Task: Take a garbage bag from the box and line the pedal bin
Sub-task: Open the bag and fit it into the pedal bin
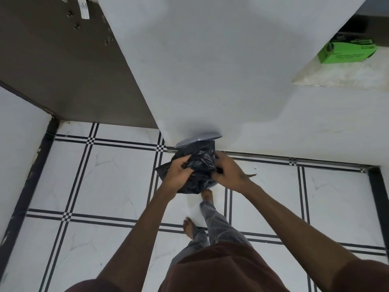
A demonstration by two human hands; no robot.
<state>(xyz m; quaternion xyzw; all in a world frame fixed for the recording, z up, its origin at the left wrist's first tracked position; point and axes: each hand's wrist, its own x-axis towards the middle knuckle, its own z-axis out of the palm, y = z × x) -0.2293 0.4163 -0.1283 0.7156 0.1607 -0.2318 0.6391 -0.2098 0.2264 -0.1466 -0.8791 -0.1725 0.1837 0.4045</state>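
We work standing at the outer corner of the white wall (210, 70), where the pedal bin (197, 139) stands on the tiled floor (105, 175) against the wall's foot. Only the bin's raised pale lid shows above the bag, and the lid leans back toward the wall; we judge that our right foot (207, 193), just below the bag, is on or near the pedal, though the pedal itself is hidden. The garbage bag (200, 167) is a crumpled black mass over the bin's mouth, held between both hands. Our left hand (177, 170) grips the bag's left side with fingers curled into the plastic; our right hand (228, 171) grips the right side, fingers likewise closed on it. We hold opposite sides so that the mouth can be pulled apart and stretched over the rim. The bag is too bunched to show a clear long axis; one loose corner points left and down toward the floor. The green box (347, 50) lies on a ledge (336, 76) at the upper right, well apart from the bin, its long side running along the ledge's edge.
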